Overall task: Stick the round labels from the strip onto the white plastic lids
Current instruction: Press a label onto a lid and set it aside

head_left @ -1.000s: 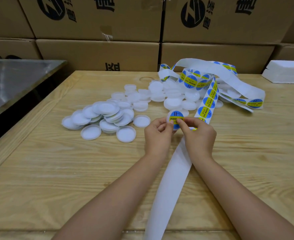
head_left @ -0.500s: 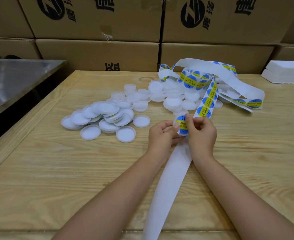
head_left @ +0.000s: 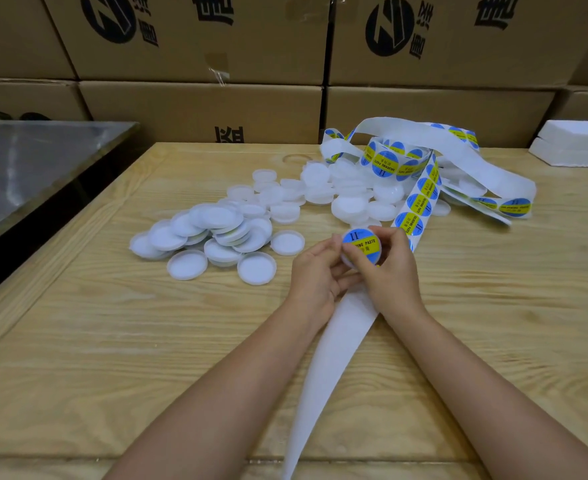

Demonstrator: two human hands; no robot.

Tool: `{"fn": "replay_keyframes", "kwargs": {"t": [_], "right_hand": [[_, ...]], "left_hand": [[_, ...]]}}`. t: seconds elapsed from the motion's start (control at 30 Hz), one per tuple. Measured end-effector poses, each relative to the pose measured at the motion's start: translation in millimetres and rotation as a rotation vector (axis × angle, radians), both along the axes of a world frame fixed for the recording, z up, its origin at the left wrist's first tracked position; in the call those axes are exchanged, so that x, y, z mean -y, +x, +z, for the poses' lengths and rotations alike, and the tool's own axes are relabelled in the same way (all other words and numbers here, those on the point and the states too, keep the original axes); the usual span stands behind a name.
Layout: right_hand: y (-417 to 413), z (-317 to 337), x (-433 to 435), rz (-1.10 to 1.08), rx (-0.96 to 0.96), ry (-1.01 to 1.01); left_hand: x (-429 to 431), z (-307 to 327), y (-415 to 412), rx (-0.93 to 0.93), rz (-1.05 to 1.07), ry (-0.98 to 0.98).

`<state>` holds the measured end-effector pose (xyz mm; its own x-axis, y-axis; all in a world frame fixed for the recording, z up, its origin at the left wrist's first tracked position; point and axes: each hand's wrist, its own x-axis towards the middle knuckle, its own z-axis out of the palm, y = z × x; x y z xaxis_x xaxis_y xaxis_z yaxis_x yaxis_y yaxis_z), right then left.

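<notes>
Above the wooden table's middle, left hand and right hand are both pinching one white lid, pressing its round label; uneven pressure could wrinkle it.

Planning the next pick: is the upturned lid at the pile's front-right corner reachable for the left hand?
Probably, once freed: only bare table separates left hand from upturned lid, though it grips the labelled lid.

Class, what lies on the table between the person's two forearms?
The bare white backing strip lies there on the table, running toward the near edge; the head view shows it.
</notes>
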<state>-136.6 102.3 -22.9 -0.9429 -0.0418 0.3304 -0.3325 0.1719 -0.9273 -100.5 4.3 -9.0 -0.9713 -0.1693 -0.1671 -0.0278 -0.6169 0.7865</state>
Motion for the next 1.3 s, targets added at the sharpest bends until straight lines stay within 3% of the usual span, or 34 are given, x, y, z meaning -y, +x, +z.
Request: {"fn": "replay_keyframes", "kwargs": {"t": [0.2, 0.6, 0.87, 1.0, 1.1, 1.2, 1.3], "right_hand": [[1.5, 6.5, -4.4, 0.061, -0.114, 0.035], [0.0, 10.9, -13.2, -0.018, -0.07, -0.081], [-1.2, 5.2, -10.8, 0.145, -0.079, 0.011], [0.1, 1.5, -11.1, 0.169, -0.133, 0.123], [1.3, 0.3, -9.1, 0.16, -0.142, 0.085], [-3.2, 1.6, -13.2, 0.016, -0.159, 0.064], [-11.2, 0.7, -20.7, -0.123, -0.113, 0.056]], "left_hand": [[7.0, 3.4, -0.7, 0.024, -0.007, 0.083], [14.8, 2.8, -2.4, 0.023, -0.119, -0.19], [17.8, 6.2, -3.7, 0.066, -0.082, -0.053], [23.0, 6.2, -6.7, 0.047, -0.02, -0.096], [29.4, 13.1, -8.0, -0.021, 0.094, -0.107], [50.0, 24.8, -11.5, -0.119, 0.318, -0.369], [90.9, 35.9, -6.4, -0.262, 0.557, -0.93]]}}
